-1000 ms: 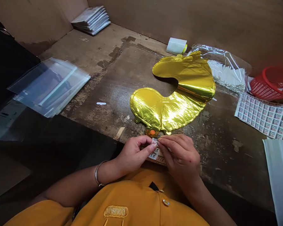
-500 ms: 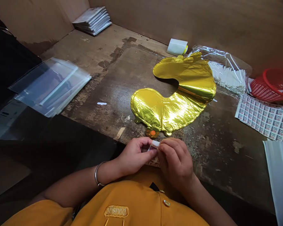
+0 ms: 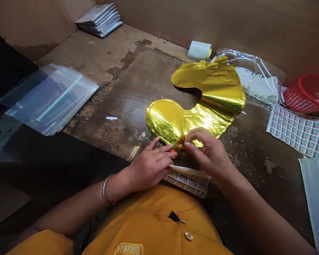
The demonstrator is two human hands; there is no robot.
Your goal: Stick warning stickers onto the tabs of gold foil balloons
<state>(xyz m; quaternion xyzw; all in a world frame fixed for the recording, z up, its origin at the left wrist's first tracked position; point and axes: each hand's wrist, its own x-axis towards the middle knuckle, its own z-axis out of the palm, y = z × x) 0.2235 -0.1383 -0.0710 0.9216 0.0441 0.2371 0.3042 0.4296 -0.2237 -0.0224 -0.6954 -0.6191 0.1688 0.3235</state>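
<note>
A flat gold foil balloon (image 3: 215, 92) with a curved shape lies on the table. My left hand (image 3: 150, 164) reaches over its near edge, fingers stretched out on the small tabs. Under that hand's palm is a sheet of small printed stickers (image 3: 188, 182), held at its left end and sticking out to the right. The left thumb is hidden. An orange dot (image 3: 172, 151) shows on a tab beside the left fingertips. My right hand (image 3: 207, 150) has thumb and forefinger pinched together at the balloon's near edge. What lies between them is too small to tell.
Clear plastic sleeves (image 3: 61, 95) overhang the table's left edge. Behind are a stack of packets (image 3: 101, 19) and a white roll (image 3: 199, 50). To the right are a plastic bag of white sticks (image 3: 260, 83), a red basket (image 3: 305, 94), another sticker sheet (image 3: 297, 131) and white sheets (image 3: 317, 194).
Both hands have moved from the sticker sheet near my body forward to the balloon's near edge. The left fingers have spread out, and more of the sticker sheet shows below them.
</note>
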